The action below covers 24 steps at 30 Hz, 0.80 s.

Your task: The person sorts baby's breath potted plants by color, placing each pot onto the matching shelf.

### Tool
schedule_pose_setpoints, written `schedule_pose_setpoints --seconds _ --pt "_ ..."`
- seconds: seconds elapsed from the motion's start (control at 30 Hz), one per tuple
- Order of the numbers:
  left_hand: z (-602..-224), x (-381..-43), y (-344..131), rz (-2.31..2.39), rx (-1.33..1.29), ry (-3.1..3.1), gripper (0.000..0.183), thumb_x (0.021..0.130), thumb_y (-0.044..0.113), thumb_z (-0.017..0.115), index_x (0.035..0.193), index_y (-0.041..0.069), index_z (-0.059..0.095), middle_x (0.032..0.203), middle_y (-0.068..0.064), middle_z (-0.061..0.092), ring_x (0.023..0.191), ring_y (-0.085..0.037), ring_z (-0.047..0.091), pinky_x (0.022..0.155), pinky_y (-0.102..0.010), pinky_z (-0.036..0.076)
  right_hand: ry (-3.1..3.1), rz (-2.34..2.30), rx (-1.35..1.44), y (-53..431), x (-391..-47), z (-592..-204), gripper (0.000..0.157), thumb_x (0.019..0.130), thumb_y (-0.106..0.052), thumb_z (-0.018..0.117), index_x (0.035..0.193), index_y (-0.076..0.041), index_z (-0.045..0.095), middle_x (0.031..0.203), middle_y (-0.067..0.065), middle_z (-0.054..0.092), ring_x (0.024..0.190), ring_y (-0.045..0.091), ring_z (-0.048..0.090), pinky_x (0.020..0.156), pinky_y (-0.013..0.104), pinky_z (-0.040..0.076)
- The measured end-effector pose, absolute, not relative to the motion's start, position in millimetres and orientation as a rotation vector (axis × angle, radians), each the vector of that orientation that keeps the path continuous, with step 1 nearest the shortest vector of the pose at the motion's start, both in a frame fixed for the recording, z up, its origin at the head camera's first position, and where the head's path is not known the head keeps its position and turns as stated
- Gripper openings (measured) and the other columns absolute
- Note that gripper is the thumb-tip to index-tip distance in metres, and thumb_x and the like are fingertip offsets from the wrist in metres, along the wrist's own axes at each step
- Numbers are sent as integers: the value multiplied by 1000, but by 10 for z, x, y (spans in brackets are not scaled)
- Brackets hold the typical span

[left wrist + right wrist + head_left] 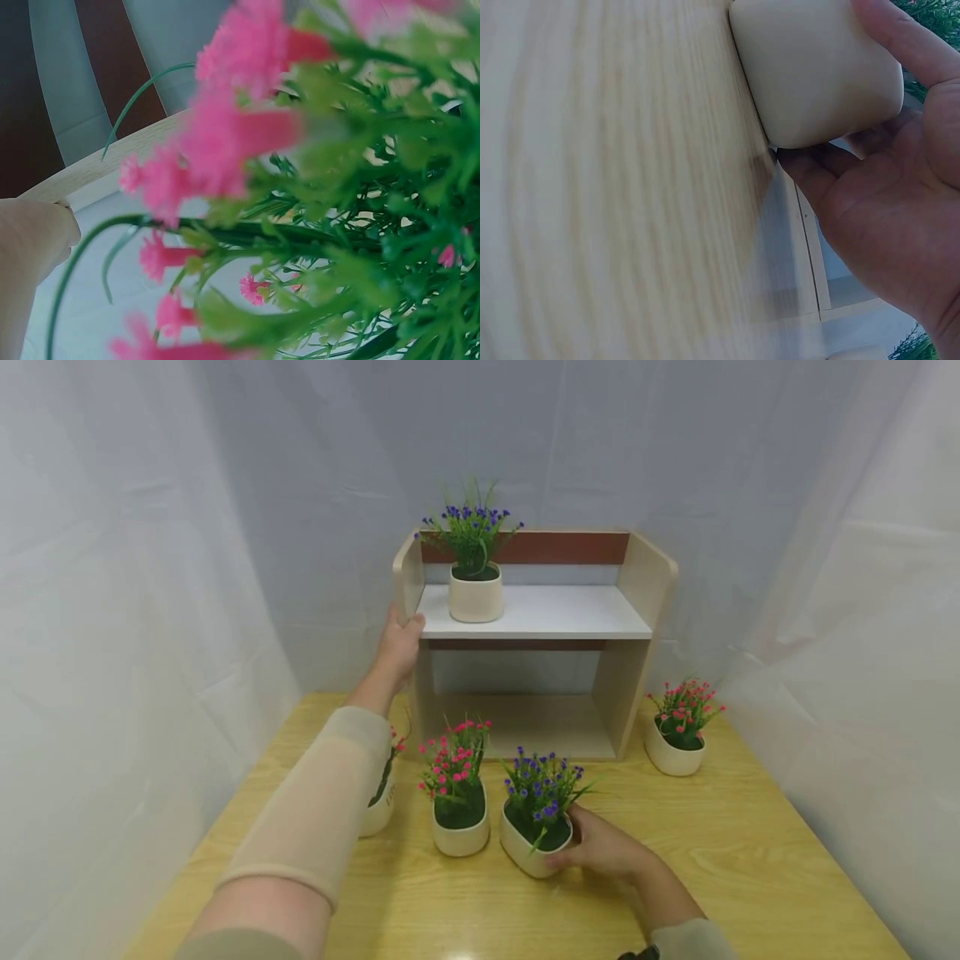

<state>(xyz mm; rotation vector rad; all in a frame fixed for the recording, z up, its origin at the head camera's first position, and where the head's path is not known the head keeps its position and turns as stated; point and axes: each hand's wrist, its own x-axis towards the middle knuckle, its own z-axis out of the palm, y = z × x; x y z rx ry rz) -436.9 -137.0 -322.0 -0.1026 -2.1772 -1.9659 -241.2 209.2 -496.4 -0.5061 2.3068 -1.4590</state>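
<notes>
A small two-tier desktop shelf [555, 610] stands at the back of the table. My left hand [397, 647] holds the front edge of its left side panel, thumb toward the inside; in the left wrist view pink flowers [217, 142] hide much of the scene. At the front, my right hand [603, 847] grips a white pot with purple-blue flowers [536, 843] from its right side. The right wrist view has thumb and fingers around this pot [817, 71], its base at the tabletop. Another purple-flowered pot [476, 597] sits on the upper shelf board, at the left.
A pink-flowered pot [460, 835] stands just left of the held one. Further left, my left forearm partly covers another pink-flowered pot [378, 814]. A third pink-flowered pot [677, 752] is right of the shelf. Pale sheeting [300, 485] surrounds the wooden table [720, 860].
</notes>
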Motion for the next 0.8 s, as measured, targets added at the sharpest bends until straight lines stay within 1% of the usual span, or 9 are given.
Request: schedule_pose_setpoints --seconds 0.23,0.3,0.4,0.5,0.67,0.8 --pt "-3229 -4382 -1365 -1959 -129 -2158 61 114 26 48 170 20 24 176 -16 33 166 -36 28 139 -56 20 2325 -1458 -487 2083 -2408 -4973 84 87 -19 92 152 8 47 140 19 68 126 23 64 113 35 48" --pt "-3229 -4383 -1363 -1958 -133 -2154 61 114 26 48 170 19 24 176 -16 34 166 -37 28 139 -57 20 2335 -1462 -478 2086 -2407 -4976 84 86 -19 92 152 8 47 141 20 68 128 26 64 117 40 47" --pt "-3222 -4375 -1364 -1957 -130 -2158 62 114 26 48 170 19 23 177 -16 33 166 -37 28 139 -56 19 2343 -1483 -459 2092 -2406 -4973 87 86 -18 91 155 8 45 145 21 66 134 32 62 124 54 44" --pt "-3218 -4373 -1367 -1957 -120 -2163 62 114 27 48 170 19 23 177 -16 32 166 -37 27 139 -56 19 2342 -1508 -453 2097 -2407 -4974 90 87 -16 91 157 9 42 149 24 63 139 38 60 127 63 40" --pt "-3214 -4379 -1371 -1959 -101 -2176 62 114 28 48 170 21 23 177 -15 32 167 -36 27 139 -57 19 2317 -1561 -451 2104 -2403 -4955 92 89 -17 89 161 8 38 156 26 57 144 40 57 129 63 37" --pt "-3215 -4381 -1370 -1963 -94 -2186 62 115 29 47 171 23 23 178 -14 31 167 -36 26 139 -58 20 2312 -1604 -428 2115 -2401 -4946 89 90 -17 89 159 9 40 156 27 57 146 42 56 130 65 34"
